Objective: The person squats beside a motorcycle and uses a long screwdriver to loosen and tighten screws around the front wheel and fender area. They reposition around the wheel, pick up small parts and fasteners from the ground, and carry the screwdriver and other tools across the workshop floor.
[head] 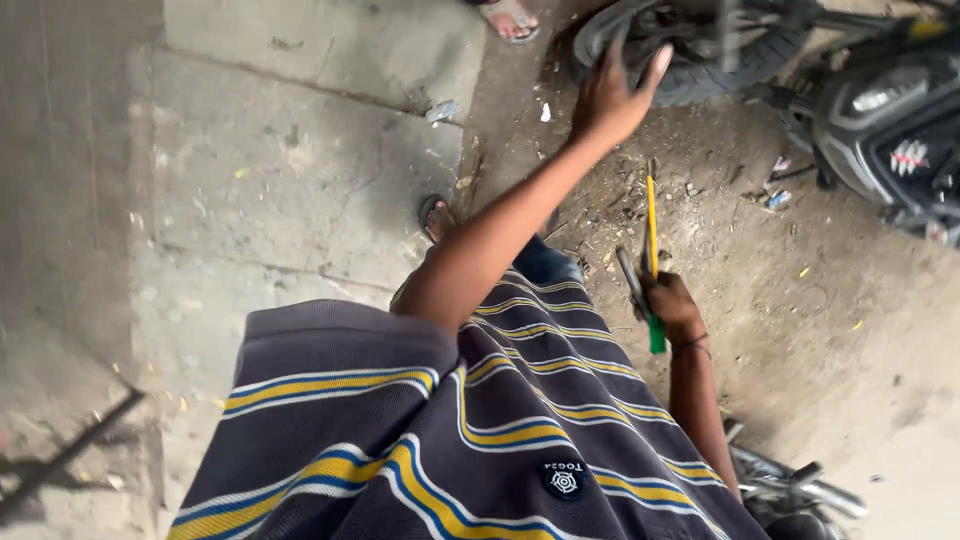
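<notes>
My left hand point(612, 92) is stretched out with its fingers spread, right at the black tyre point(700, 70) of a motorcycle lying at the top of the view, and holds nothing. Whether the fingers touch the tyre is unclear. My right hand point(672, 305) is lower, close to my striped shirt, closed around a screwdriver point(652, 230) with a yellow shaft and green handle. The shaft points up towards the tyre. A grey metal tool point(630, 280) sits in the same grip.
The motorcycle's dark body point(885, 120) fills the upper right. Another person's sandalled foot point(510, 20) stands at the top edge. My own sandalled foot point(434, 215) rests on the edge of a concrete slab point(280, 180). Chrome metal parts point(800, 485) lie at the lower right on littered dirt.
</notes>
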